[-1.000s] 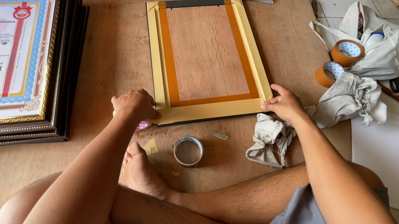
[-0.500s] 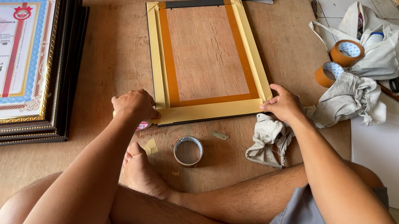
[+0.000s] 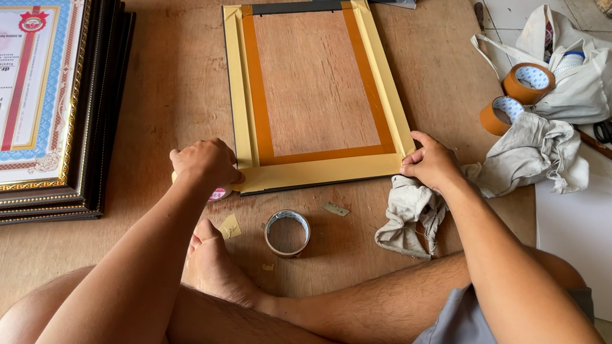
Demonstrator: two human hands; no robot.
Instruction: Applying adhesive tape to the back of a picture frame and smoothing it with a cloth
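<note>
A picture frame (image 3: 313,81) lies face down on a wooden board, its brown backing edged with yellow and orange tape. My left hand (image 3: 204,163) is curled at the frame's near left corner, fingers closed on something small and pink that I cannot make out. My right hand (image 3: 427,163) presses the near right corner, fingers bent on the tape edge. A small round tin (image 3: 287,233) sits between my hands, just in front of my bare foot (image 3: 213,264).
A stack of framed certificates (image 3: 9,104) fills the left. A crumpled grey cloth (image 3: 411,213) lies by my right hand. To the right are two tape rolls (image 3: 515,98), a white bag (image 3: 585,70), scissors (image 3: 608,134), a stick and white paper (image 3: 586,234).
</note>
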